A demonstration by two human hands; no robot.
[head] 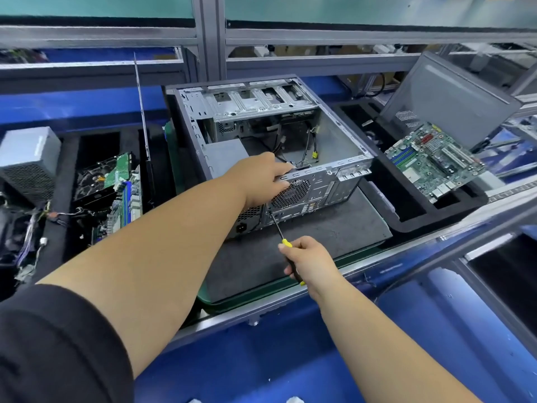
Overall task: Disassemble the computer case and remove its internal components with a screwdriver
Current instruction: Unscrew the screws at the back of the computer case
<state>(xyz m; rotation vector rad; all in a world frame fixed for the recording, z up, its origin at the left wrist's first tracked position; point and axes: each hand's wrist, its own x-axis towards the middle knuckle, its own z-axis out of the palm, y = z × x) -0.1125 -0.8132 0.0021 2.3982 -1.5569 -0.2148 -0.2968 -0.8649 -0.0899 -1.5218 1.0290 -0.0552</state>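
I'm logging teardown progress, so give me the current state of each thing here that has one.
computer case: on its side, side panel off, motherboard bay bare, cables loose inside.
power supply: in the case.
screwdriver: tip at the rear panel.
left hand: grips the case's rear edge.
right hand: grips the screwdriver handle.
motherboard: out, lying tilted in the right tray.

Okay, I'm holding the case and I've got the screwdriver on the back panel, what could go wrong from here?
1. The screwdriver meets the back of the case at a slant, so the tip may slip off the screw and scratch the panel.
2. Your left hand grips the rear edge just above the tip; a slip could jab it.
3. Loose cables remain inside and may snag when the power supply comes out.
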